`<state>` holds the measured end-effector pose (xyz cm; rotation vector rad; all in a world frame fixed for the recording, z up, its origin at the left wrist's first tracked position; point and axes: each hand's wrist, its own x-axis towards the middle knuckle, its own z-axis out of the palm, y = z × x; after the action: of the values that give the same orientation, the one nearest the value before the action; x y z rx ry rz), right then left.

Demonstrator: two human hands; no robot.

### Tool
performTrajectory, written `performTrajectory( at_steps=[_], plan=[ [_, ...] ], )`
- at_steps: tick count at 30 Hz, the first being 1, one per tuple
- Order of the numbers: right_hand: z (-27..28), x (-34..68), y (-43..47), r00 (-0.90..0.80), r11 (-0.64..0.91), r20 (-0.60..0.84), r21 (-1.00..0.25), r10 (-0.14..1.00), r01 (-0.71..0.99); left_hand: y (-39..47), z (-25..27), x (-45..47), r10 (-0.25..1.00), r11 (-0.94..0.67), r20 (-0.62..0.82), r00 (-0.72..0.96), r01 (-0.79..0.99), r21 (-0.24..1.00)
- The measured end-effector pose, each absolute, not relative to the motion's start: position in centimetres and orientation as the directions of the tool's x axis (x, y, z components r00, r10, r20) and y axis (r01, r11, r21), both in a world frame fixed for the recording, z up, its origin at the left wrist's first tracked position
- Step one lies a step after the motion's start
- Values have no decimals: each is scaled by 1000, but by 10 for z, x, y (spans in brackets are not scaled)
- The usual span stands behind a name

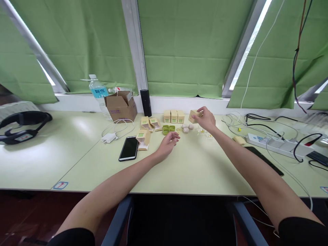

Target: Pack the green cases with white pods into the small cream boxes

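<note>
My right hand is closed round a small tan cardboard box, raised a little above the desk. To its left, several matching boxes stand upright in a row. My left hand hovers low over the desk with its fingers loosely curled apart and nothing in them. Just beyond it sit green square cups. Beside those lie small pale pink pieces and tiny yellowish bits. Clear plastic pieces rest below my right hand. Opened, flattened boxes are left of the cups.
A black phone lies left of my left hand. Behind it are a white charger, a brown carton, a water bottle and a black cylinder. Rightward are a power strip, cables and a dark tablet. Headphones sit far left.
</note>
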<state>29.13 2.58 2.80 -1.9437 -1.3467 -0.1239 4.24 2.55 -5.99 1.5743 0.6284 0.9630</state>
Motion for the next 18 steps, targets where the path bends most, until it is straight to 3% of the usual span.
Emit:
performTrajectory(
  at_steps=[7, 18],
  plan=[
    [22, 312, 94, 587, -423, 320, -455, 744, 784, 15, -56, 42, 759, -341, 314, 571, -63, 938],
    [-7, 306, 145, 467, -350, 193, -438, 863, 828, 11, -54, 42, 729, -402, 321, 605, -1, 916]
  ],
)
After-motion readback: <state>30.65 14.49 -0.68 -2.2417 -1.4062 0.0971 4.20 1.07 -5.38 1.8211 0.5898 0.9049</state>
